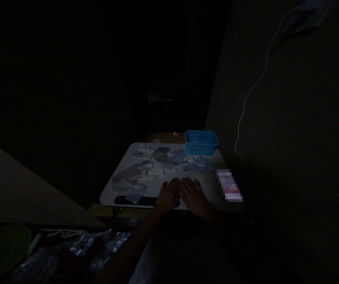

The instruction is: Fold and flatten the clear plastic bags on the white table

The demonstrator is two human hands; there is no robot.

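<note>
My left hand [168, 193] rests near the front edge of a small white table [213, 193], palm down with its fingers stretched forward. Close beside it, my right hand [193, 195] lies palm down too, fingers flat and slightly apart. The two hands nearly meet at the thumbs and index fingers. Whether anything thin lies under them is too dark to tell. Clear plastic bags [163, 157] are strewn over the table beyond the hands, and one bag [136, 193] lies to the left across a black strip [150, 201] at the front edge.
A blue plastic basket [202, 149] stands at the back right corner. A bright pixelated patch [229, 186] covers the right edge. Behind the table lies a small cup-like item [176, 134]. A white cable [246, 96] hangs along the right wall. Crinkled plastic [82, 242] and a green basin [5, 248] sit lower left.
</note>
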